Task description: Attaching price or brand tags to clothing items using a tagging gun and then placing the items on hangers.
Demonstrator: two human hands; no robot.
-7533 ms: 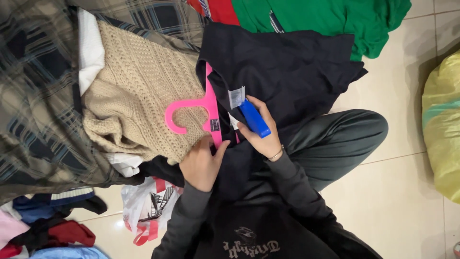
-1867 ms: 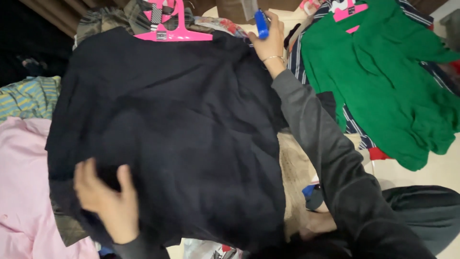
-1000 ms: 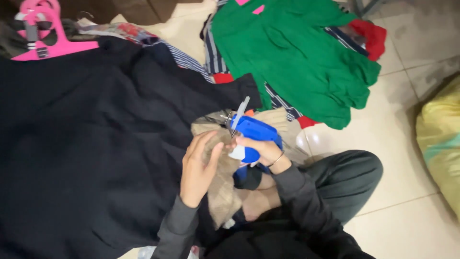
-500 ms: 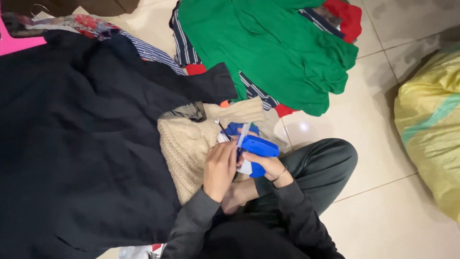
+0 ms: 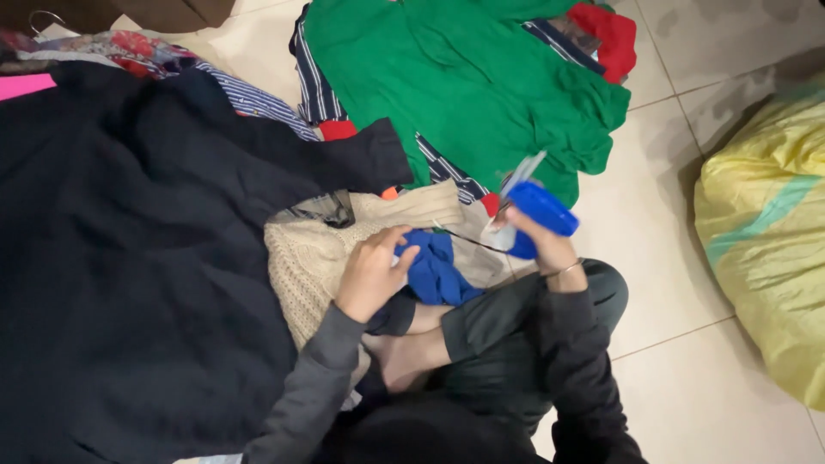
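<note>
Our right hand (image 5: 540,234) grips the blue tagging gun (image 5: 540,213); our left hand (image 5: 371,273) pinches blue cloth (image 5: 436,268). Its needle, seemingly exposed, could prick us.

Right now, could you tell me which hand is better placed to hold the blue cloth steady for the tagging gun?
Probably the left hand: it already grips the blue cloth on the beige knit sweater. The right hand is raised off to the side, occupied with the blue tagging gun.
</note>
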